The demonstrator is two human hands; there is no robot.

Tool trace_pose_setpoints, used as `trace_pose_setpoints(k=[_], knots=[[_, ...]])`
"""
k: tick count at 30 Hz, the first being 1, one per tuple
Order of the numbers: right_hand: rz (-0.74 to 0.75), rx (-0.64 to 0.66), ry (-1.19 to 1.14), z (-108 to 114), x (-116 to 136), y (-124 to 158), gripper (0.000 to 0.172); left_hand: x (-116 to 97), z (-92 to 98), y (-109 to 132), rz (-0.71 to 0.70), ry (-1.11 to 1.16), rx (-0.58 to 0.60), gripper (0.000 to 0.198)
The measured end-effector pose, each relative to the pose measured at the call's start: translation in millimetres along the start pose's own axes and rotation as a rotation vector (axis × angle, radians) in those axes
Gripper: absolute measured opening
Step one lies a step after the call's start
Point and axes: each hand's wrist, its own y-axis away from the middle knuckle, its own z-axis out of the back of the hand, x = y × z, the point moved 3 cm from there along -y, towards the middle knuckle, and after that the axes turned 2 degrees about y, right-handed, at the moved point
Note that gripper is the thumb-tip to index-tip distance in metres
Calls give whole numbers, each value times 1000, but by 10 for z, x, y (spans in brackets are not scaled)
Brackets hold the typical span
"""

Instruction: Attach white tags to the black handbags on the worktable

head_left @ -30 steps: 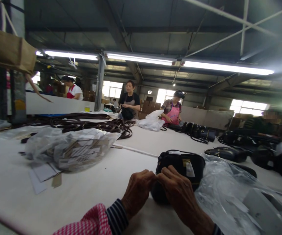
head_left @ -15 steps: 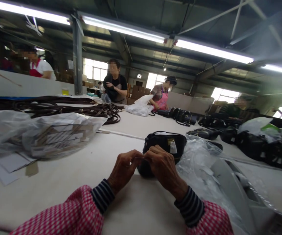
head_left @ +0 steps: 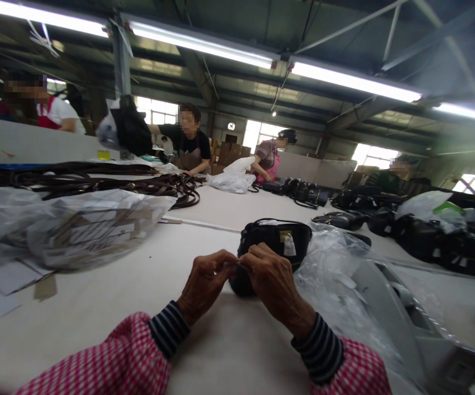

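A small black handbag [head_left: 276, 244] with a gold clasp and a white tag stands on the white table [head_left: 109, 307] just beyond my hands. My left hand [head_left: 202, 282] and my right hand [head_left: 272, 282] meet fingertip to fingertip at the bag's near left side. Both are closed in a pinch on something too small to make out. My right hand rests against the bag's front. Red-checked sleeves with striped cuffs cover my forearms.
A clear plastic bag of paper tags [head_left: 72, 230] lies at left, dark leather straps [head_left: 97, 184] behind it. Crumpled clear plastic [head_left: 336, 280] and a grey tool [head_left: 418, 323] lie at right. More black bags [head_left: 426, 230] line the far right. Several people work across the table.
The view has tilted down and my sleeves have come into sight. My hands stay pinched together at the bag. A person across the table has lifted a black bag.
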Motion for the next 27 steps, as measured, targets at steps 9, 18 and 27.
trace_pose_setpoints(k=[9, 18, 27], knots=[[-7, -12, 80, -2, 64, 9, 18, 31, -25, -9, -2, -3, -32, 12], [51, -49, 105, -7, 107, 19, 16, 14, -35, 3, 80, 108, -26, 10], [366, -179, 235, -53, -1, 119, 14, -20, -61, -34, 161, 203, -9, 5]])
